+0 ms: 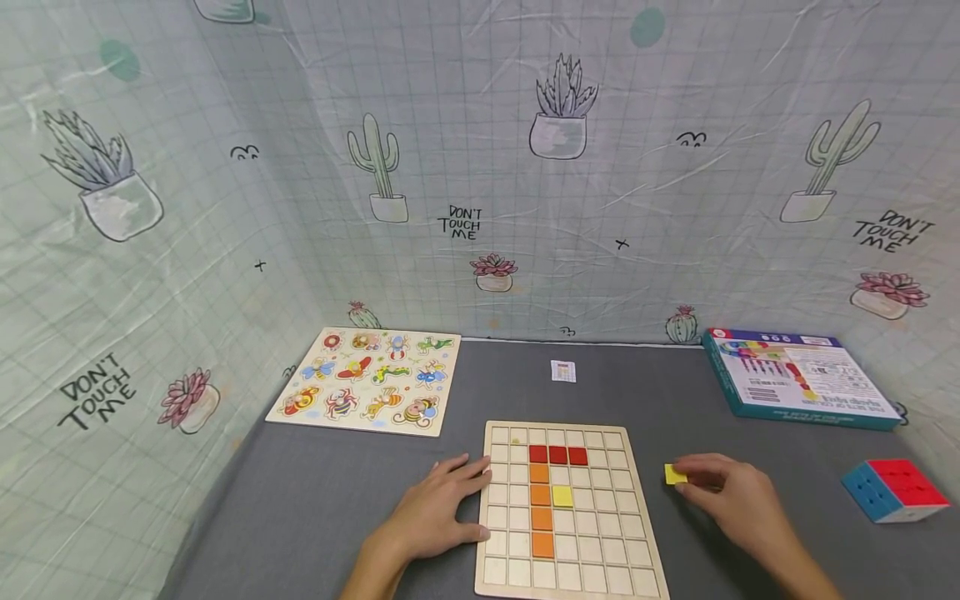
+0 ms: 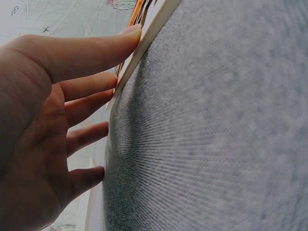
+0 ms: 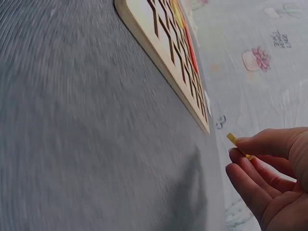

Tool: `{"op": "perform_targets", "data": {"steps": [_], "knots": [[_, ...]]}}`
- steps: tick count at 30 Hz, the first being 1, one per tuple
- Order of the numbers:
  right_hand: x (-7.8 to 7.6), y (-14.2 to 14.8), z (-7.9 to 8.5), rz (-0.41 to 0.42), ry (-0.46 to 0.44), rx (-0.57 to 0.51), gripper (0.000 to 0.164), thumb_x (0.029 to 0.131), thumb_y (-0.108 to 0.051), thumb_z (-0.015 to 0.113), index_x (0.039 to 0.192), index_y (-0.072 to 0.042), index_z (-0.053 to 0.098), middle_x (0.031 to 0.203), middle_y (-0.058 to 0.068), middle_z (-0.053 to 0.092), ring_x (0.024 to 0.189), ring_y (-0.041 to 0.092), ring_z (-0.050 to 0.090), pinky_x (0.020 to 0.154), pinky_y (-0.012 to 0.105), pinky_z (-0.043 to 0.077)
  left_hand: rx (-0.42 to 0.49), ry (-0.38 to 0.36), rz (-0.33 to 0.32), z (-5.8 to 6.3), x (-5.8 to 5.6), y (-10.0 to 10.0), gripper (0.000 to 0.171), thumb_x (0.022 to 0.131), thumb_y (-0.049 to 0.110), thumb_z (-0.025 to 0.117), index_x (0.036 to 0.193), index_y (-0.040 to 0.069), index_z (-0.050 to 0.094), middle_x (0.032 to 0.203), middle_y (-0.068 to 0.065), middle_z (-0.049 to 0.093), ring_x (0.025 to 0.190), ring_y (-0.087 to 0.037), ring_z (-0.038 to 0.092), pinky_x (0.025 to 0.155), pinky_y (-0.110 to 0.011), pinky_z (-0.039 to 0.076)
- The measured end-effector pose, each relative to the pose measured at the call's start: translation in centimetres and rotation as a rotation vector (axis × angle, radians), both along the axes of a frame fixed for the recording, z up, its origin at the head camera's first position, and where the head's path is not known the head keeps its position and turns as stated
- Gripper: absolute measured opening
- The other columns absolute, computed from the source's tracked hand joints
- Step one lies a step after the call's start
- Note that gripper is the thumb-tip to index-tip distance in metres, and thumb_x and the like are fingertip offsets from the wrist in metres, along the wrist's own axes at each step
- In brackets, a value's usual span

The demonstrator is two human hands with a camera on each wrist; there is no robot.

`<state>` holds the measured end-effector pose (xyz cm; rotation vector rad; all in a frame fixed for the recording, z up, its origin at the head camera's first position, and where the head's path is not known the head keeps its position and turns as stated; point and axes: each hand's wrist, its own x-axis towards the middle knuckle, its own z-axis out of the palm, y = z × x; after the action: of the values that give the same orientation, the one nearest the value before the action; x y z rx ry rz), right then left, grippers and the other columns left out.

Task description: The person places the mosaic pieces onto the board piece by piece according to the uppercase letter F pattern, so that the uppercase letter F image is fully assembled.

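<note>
My right hand (image 1: 731, 493) pinches a yellow square tile (image 1: 672, 474) between thumb and fingers, to the right of a wooden grid board (image 1: 504, 523). In the right wrist view the yellow tile (image 3: 232, 138) is held above the grey cloth, apart from the board (image 3: 168, 72). With its fingers straight and spread, my left hand (image 1: 432, 515) touches the board's left edge; its thumb (image 2: 96, 53) meets that edge in the left wrist view. Several red tiles (image 1: 558, 455) form a row on the grid, orange tiles (image 1: 541, 495) a column below, and one yellow tile (image 1: 562, 497) lies beside the column.
An insect picture board (image 1: 375, 383) lies at the back left. Behind the grid is a small printed card (image 1: 563, 372). A flat box (image 1: 810, 379) lies at the back right, with a puzzle cube (image 1: 896, 490) nearer. A patterned curtain (image 1: 480, 167) encloses the grey table.
</note>
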<state>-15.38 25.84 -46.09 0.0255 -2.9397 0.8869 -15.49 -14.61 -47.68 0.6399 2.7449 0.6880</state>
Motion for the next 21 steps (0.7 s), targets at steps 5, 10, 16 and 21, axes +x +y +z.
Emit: {"op": "perform_targets", "data": {"steps": [5,10,16,21], "knots": [[-0.3,-2.1,-0.5,0.024,-0.012,-0.06,0.019,0.08,-0.012,0.085,0.099,-0.014,0.082,0.11,0.007,0.078,0.076,-0.007,0.067,0.068,0.015,0.055,0.001,0.001,0.003,0.1,0.0,0.0,0.072,0.083,0.045,0.081,0.147,0.023,0.057,0.161,0.008,0.047,0.151,-0.031,0.04,0.105,-0.066,0.047],[-0.4,-4.3,-0.8,0.045,-0.048,-0.135,0.02,0.079,-0.012,0.086,0.098,-0.014,0.082,0.109,0.005,0.078,0.077,-0.005,0.068,0.068,0.016,0.056,0.0,-0.01,0.005,0.1,-0.1,-0.1,0.072,0.083,0.045,0.081,0.148,0.024,0.057,0.161,0.009,0.046,0.152,-0.031,0.039,0.105,-0.067,0.046],[-0.4,-6.8,-1.0,0.093,-0.078,-0.18,0.018,0.077,-0.017,0.088,0.093,-0.02,0.081,0.102,-0.003,0.077,0.077,-0.004,0.066,0.07,0.018,0.055,-0.003,-0.004,0.002,-0.1,-0.1,-0.1,0.073,0.083,0.048,0.08,0.148,0.024,0.057,0.16,0.009,0.048,0.151,-0.032,0.041,0.101,-0.068,0.048],[-0.4,-8.0,-1.1,0.174,-0.075,-0.232,0.014,0.079,-0.017,0.086,0.092,-0.02,0.081,0.102,-0.002,0.077,0.078,-0.004,0.066,0.072,0.017,0.057,0.001,0.002,0.001,-0.1,-0.1,-0.1,0.073,0.083,0.047,0.08,0.148,0.024,0.057,0.16,0.009,0.048,0.151,-0.031,0.041,0.101,-0.067,0.049]]}}
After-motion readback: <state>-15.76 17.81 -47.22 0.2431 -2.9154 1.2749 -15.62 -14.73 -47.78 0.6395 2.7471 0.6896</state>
